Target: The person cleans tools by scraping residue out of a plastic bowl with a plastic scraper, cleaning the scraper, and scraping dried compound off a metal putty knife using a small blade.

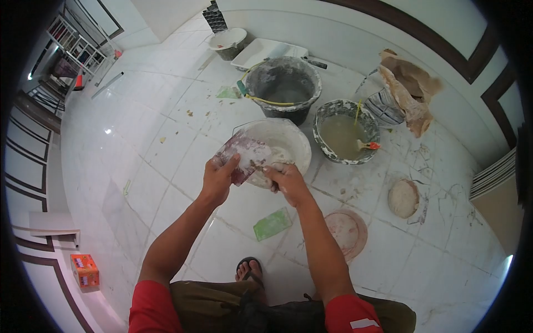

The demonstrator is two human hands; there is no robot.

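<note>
In my left hand (220,176) is a flat maroon plate (242,158), smeared with white paste, gripped at its near left edge with the thumb on top. The fingers of my right hand (284,178) are closed at the plate's right edge around a thin, paste-covered thing whose kind I cannot make out. Both hands are over the near side of a white bucket (301,145), which has pale paste inside. A green flat plate (272,224) lies on the floor below my hands.
Beyond the white bucket stands a black bucket (284,65) with a yellow handle. To its right, a smaller bucket (323,145) holds murky water and a brush (368,145). A torn paper bag (413,83), a white tray (261,53) and round lids (355,236) sit on the tiled floor.
</note>
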